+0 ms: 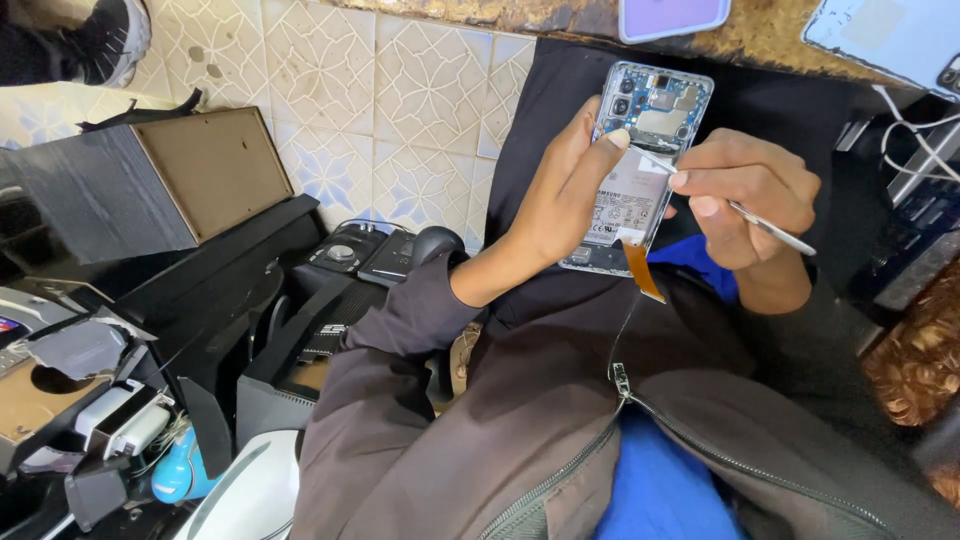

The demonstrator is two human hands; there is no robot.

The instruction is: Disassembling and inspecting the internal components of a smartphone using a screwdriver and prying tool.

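Observation:
My left hand [562, 195] grips an opened smartphone [640, 160] from its left side, the back cover off, with the circuit board, camera modules and grey battery showing. An orange flex ribbon [641, 270] hangs from the phone's lower edge. My right hand [748, 200] pinches thin metal tweezers [740, 208], whose tip rests on the phone just above the battery. Both hands are over my lap, below the edge of a worn workbench [770, 35].
A lilac phone [672, 15] and a pale blue device [890, 35] lie on the workbench. Tiled floor [380, 110] is to the left, with a wooden box [160, 180], black electronics [360, 255] and cluttered parts. White cables [915, 135] hang at the right. Another person's shoe [110, 40] is top left.

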